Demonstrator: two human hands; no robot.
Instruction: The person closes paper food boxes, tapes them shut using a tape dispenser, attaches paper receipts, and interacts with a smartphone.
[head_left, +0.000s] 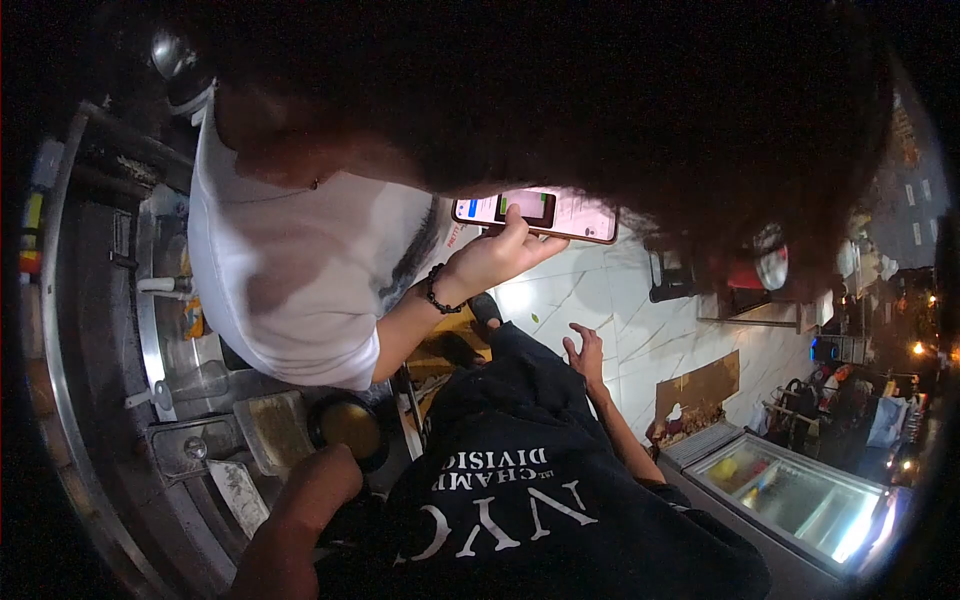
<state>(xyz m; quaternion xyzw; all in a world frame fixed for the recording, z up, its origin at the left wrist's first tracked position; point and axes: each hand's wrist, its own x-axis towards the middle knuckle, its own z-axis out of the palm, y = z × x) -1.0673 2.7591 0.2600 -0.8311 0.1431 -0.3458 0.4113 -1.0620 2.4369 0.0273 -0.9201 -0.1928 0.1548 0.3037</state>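
Note:
My left hand [330, 478] is closed, fingers curled out of sight, against the near edge of a dark round pan [372, 462] with something yellowish-brown inside. Whether it grips the pan's handle is hidden. Out over the pale floor, my right hand [588, 358] is open and holds nothing, its fingers apart. Between my arms is my black shirt [490, 500] with white lettering. Close in front of me, a person in a white shirt [290, 270] holds up a phone [580, 222] with a lit screen, the thumb on the glass.
A metal counter with a sink basin [185, 447] and a tap [165, 287] runs along the left. A rectangular tray [272, 430] lies beside the pan. On the right stands a glass-topped freezer [790, 495]. A brown mat [697, 393] lies on the white tiled floor [560, 290].

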